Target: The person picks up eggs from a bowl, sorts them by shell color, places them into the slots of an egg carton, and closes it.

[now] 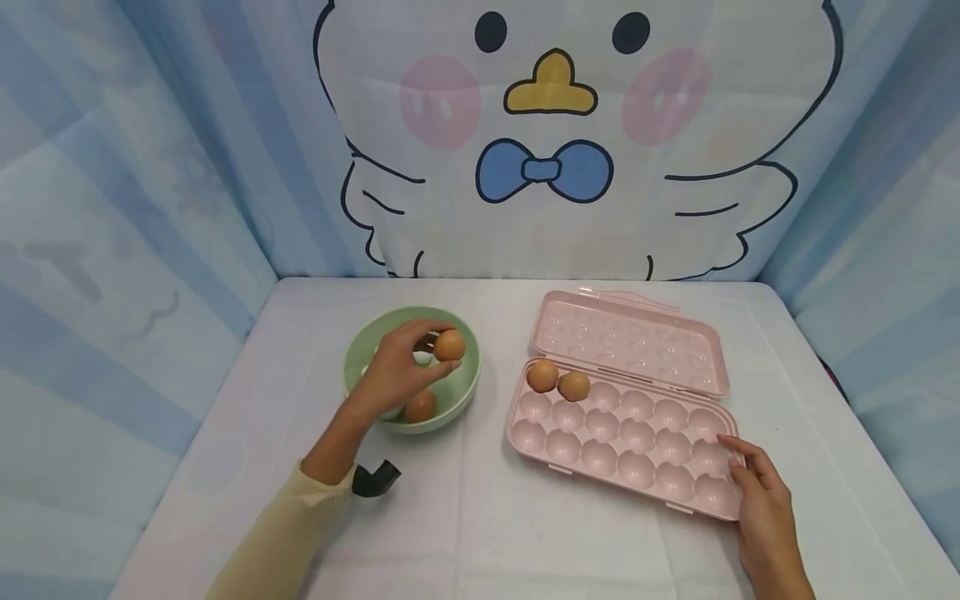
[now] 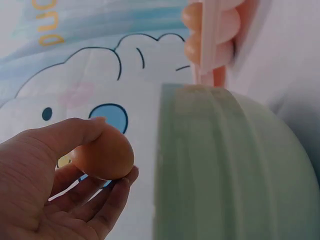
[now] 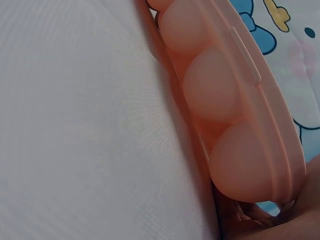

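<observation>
From far off on my screens, I see the left hand pinching a brown egg, its thumb and fingers bent just enough to fit round it. I think the hold is gentle because eggs crack. The right hand grips the near right corner of the pink tray, maybe so it can't slide. I guess the lid is folded back so the round cups are easy to reach. The held egg sits at the tips of the left hand, up over the green bowl. Another brown egg lies in the bowl, lower than that hand. Two more eggs sit side by side in the tray's back left cups, well apart from both hands.
</observation>
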A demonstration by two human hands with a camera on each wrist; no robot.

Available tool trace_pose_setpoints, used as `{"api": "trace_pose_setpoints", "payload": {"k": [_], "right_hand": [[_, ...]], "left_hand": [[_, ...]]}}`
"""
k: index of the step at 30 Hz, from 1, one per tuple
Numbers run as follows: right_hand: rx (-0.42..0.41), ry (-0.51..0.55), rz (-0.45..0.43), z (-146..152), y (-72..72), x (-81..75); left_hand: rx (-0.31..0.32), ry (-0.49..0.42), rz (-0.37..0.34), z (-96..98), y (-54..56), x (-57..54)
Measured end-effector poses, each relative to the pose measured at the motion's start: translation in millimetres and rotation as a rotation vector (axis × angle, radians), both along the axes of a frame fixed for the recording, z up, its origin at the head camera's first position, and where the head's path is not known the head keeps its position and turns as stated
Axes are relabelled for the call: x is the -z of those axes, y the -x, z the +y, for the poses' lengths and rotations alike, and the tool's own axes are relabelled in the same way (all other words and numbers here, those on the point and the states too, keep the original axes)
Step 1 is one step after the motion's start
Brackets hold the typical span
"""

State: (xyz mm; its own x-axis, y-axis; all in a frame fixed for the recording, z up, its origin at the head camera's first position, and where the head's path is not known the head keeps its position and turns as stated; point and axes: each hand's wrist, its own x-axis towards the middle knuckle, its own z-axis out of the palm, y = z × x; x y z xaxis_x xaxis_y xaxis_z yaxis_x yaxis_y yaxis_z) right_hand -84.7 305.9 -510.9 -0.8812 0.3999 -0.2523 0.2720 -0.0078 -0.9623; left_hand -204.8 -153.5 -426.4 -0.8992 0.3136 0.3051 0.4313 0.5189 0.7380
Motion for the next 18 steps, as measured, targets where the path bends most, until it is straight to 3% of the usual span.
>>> {"api": "trace_pose_setpoints", "payload": {"k": [8, 18], "right_hand": [[0.015, -0.040, -0.027, -0.3, 1.0, 0.7], [0.001, -0.055, -0.043, 0.1, 1.6, 2.0]], "left_hand": [[0.045, -0.117, 0.017, 14.6, -6.8, -7.0], [0.149, -0.176, -0.035, 44.7, -6.9, -1.0]]}}
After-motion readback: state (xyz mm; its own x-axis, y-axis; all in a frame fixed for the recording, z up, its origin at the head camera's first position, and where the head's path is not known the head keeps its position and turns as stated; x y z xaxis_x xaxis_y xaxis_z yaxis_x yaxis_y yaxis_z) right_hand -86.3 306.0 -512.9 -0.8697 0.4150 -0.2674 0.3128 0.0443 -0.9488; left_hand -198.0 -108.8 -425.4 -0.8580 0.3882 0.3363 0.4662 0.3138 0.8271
